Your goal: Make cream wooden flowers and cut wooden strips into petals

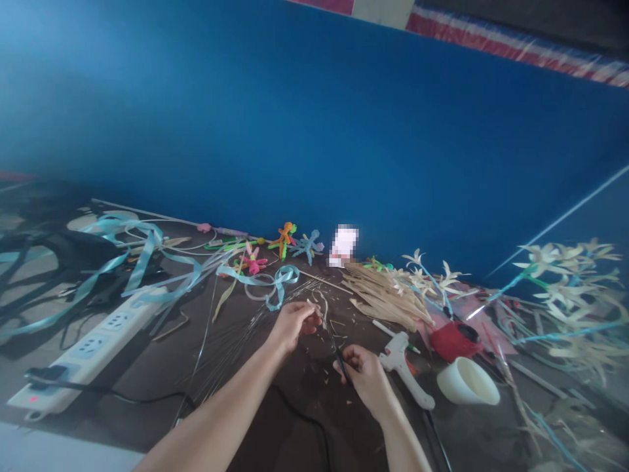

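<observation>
Head view: a dark brown tabletop (275, 426) runs to a painted blue wall (295, 131) along its far edge. Both hands work over its middle, set a little apart.

The left hand (295, 324) is the farther of the two from the near edge. Its thumb and forefinger are pinched on a small pale strip (310, 303), the remaining fingers curled; the strip's full outline is too small to make out. The right hand (364, 375) is nearer the near edge, its fingers closed around a slim dark tool (339, 358) that points toward the far edge; the tool's type cannot be determined. Small pale scraps lie on the surface about both hands.

Just right of the right hand lies a white glue gun with a red trigger (407, 375). Toward the right edge, a white round cup (449, 383) stands near a red rounded container (449, 341); cream-petalled flowers on light-blue stems (545, 262) occupy the far right corner. Tan dried leaves (378, 298) lie in a bundle beyond the right hand.

Near the far edge, left of the leaves, rest fuzzy figures in orange (285, 239), blue (308, 246) and pink (254, 260). A long white power strip (103, 344) lies toward the left edge, light-blue satin ribbon (142, 259) looping near its far end.
</observation>
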### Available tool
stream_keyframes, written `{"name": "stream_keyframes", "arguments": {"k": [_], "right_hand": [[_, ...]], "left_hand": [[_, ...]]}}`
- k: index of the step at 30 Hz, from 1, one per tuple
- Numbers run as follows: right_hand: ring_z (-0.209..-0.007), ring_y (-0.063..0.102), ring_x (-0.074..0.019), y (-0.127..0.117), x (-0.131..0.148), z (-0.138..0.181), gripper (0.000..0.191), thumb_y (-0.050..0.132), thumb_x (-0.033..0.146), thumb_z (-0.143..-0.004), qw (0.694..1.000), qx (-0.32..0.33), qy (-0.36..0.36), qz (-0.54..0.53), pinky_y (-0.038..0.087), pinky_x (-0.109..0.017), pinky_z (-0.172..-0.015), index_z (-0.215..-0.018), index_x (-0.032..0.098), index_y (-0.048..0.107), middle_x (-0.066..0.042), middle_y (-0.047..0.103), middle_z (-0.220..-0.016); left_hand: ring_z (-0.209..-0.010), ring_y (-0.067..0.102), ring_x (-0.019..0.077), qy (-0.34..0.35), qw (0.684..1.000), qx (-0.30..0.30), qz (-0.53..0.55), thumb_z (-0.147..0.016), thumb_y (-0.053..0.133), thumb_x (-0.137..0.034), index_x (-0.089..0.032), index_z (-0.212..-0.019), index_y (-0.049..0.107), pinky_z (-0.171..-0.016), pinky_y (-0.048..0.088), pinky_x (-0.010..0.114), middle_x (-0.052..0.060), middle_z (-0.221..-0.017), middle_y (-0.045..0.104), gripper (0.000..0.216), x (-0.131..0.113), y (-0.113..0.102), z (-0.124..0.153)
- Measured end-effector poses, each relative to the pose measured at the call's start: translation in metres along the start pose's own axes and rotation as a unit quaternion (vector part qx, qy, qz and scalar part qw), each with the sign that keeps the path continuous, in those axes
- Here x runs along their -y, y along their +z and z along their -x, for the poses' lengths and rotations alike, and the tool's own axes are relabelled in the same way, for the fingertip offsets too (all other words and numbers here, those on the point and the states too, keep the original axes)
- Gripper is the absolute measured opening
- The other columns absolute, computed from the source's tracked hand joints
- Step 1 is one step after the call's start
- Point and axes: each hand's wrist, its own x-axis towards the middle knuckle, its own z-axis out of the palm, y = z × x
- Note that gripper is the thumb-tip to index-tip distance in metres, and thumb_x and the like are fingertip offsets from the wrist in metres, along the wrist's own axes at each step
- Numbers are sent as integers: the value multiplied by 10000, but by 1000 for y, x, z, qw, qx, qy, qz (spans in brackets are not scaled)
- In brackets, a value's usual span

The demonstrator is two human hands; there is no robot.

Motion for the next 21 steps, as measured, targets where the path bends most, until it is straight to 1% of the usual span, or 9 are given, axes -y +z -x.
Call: {"name": "stream_keyframes", "arguments": {"k": [4, 7, 10, 15, 21], "right_hand": [[-439, 470, -92, 1, 1, 0, 210, 624, 324, -652, 1000, -3, 1, 7, 323, -183, -436, -620, 148, 515, 21, 532, -471], [-439, 468, -91, 1, 2, 0, 220, 621, 328, -656, 1000, -16, 0, -2, 326, -181, -440, -609, 152, 497, 24, 525, -468], [-456, 471, -92, 1, 4, 0, 226, 615, 328, -667, 1000, -24, -12, -16, 340, -183, -464, -606, 153, 487, 22, 524, -476], [-479, 471, -93, 2, 5, 0, 221, 600, 331, -689, 999, -11, -26, -32, 347, -186, -481, -632, 149, 489, 15, 531, -504], [-479, 461, -98, 7, 4, -1, 259, 611, 372, -671, 999, -15, -49, -18, 338, -190, -469, -628, 156, 475, 15, 522, -502]], "left_hand": [[-564, 591, 129, 1, 1000, 1, -8, -657, 576, -236, -109, -737, 640, -437, 434, 189, 47, -606, 619, 163, 2, -1, -1], [-568, 594, 129, -2, 1000, 1, 1, -663, 574, -222, -102, -739, 639, -430, 430, 185, 60, -633, 632, 156, 3, -1, -1], [-577, 602, 129, -17, 999, 2, 43, -665, 587, -202, -98, -751, 632, -437, 437, 186, 69, -680, 641, 142, 3, -1, -1], [-690, 619, 138, -65, 985, 38, 153, -683, 607, -207, -110, -816, 614, -500, 468, 179, 66, -751, 645, 165, 4, 1, 1], [-721, 615, 132, -97, 974, 55, 199, -715, 582, -214, -131, -873, 599, -481, 473, 165, 52, -807, 641, 180, 8, 4, 2]]}}
